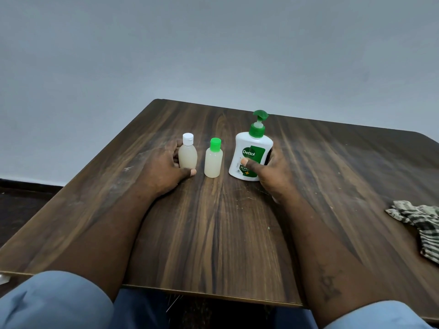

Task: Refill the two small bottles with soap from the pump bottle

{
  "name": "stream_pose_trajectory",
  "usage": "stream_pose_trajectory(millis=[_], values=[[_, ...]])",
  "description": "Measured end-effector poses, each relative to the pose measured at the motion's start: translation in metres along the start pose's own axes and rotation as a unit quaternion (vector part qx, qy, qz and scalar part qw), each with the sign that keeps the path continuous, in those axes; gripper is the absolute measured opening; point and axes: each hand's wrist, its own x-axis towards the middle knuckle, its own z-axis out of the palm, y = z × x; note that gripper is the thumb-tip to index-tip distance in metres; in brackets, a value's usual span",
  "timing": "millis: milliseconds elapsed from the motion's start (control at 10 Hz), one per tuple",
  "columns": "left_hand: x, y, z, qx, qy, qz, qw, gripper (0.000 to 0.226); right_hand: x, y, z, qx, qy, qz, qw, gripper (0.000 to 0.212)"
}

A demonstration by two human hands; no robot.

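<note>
Wooden table (213,233): left fingers (176,153) grip liquid-filled white-capped bottle (188,156), right fingers (249,164) grip pump bottle (249,150).

One table (213,233) carries three bottles in all: two small ones, namely one white-capped bottle (187,157) and one green-capped bottle (213,161), and a single larger pump bottle (249,153). Among the three there are two green tops and one white top. One crumpled patterned cloth (418,222) makes a fourth item, and two hands show, one left hand (164,167) and one right hand (273,172), with one left sleeve (54,302) and one right sleeve (380,317).
</note>
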Motion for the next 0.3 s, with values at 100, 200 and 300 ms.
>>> stream_pose_trajectory(millis=[100, 200, 300], values=[[-0.0035, 0.0021, 0.0008, -0.033, 0.002, 0.000, 0.999, 0.080, -0.0029, -0.0007, -0.0003, 0.008, -0.018, 0.005, 1.000, 0.070], [-0.0045, -0.0020, 0.0018, -0.064, 0.020, 0.016, 0.998, 0.087, -0.0059, -0.0053, -0.0002, 0.039, -0.017, 0.004, 0.999, 0.071], [-0.0119, -0.0011, -0.0007, -0.058, 0.042, 0.016, 0.997, 0.096, -0.0072, -0.0043, 0.0007, 0.050, 0.018, 0.007, 0.999, 0.074]])
